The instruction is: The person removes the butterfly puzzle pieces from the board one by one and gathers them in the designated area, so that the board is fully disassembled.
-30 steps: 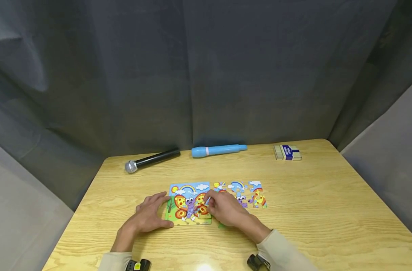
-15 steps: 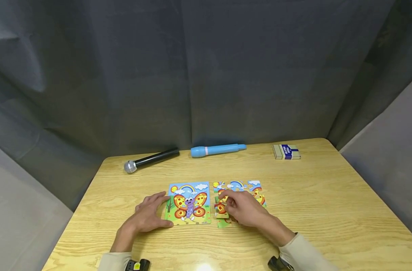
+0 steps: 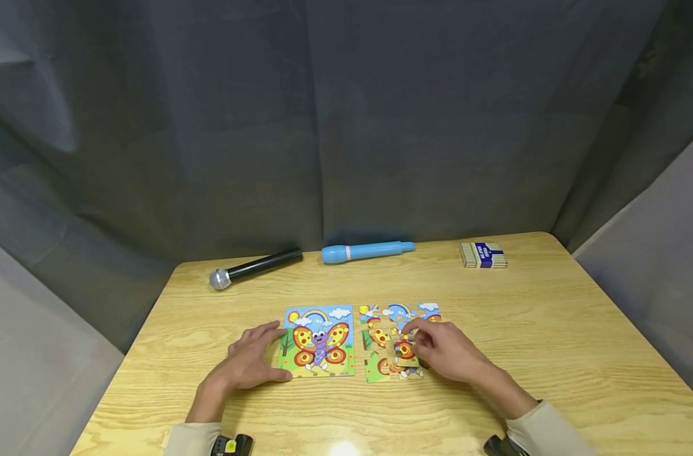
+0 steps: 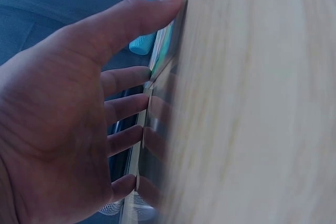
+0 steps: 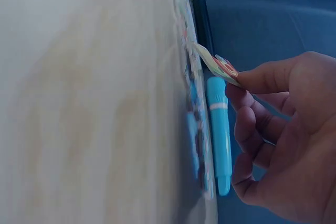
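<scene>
Between the thumb and index finger of my right hand is a jigsaw piece with a red-and-yellow wing print, tilted in the right wrist view. Under and around it lie the loose puzzle pieces, spread in rough rows with small gaps. To their left lies the square butterfly picture board, showing the whole picture with a sun and rainbow. My left hand rests on the table at the board's left side, fingers extended, with index finger and thumb at its edge. The right palm hides some pieces in the head view.
Along the back of the wooden table lie a black microphone, a blue pen-shaped tube and a bundle of thin sticks with a blue band. A dark curtain hangs behind the table.
My right hand has moved right from over the picture board to above the loose pieces, carrying the jigsaw piece. The whole board now shows. My left hand has stayed in place.
</scene>
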Demonstrator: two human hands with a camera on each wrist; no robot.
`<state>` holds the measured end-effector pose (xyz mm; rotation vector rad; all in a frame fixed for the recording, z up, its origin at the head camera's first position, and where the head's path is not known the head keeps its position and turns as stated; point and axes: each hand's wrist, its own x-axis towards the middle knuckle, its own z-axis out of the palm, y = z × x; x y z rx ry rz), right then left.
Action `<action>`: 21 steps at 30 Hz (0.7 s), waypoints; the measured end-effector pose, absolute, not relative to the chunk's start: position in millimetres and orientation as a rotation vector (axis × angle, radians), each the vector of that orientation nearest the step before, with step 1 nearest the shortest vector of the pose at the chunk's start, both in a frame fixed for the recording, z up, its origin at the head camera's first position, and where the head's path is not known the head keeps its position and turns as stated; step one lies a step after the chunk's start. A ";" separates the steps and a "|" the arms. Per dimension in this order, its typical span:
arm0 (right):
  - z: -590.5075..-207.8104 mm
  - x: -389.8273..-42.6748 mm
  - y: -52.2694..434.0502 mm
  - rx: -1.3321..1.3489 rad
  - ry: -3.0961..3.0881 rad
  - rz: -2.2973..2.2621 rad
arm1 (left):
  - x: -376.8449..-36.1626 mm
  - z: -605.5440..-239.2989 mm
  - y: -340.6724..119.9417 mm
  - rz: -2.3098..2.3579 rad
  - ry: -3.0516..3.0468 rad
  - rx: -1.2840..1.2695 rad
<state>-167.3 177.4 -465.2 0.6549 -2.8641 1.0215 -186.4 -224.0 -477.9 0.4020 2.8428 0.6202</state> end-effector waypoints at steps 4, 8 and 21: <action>-466.9 -164.3 188.5 0.613 -2.879 1.038 | -186.0 -478.5 -224.3 0.618 2.845 0.402; -465.8 -160.7 198.4 0.575 -2.897 1.075 | -186.4 -479.2 -225.5 0.613 2.852 0.407; -468.7 -152.1 225.5 0.556 -2.975 0.996 | -187.0 -478.8 -224.0 0.601 2.852 0.420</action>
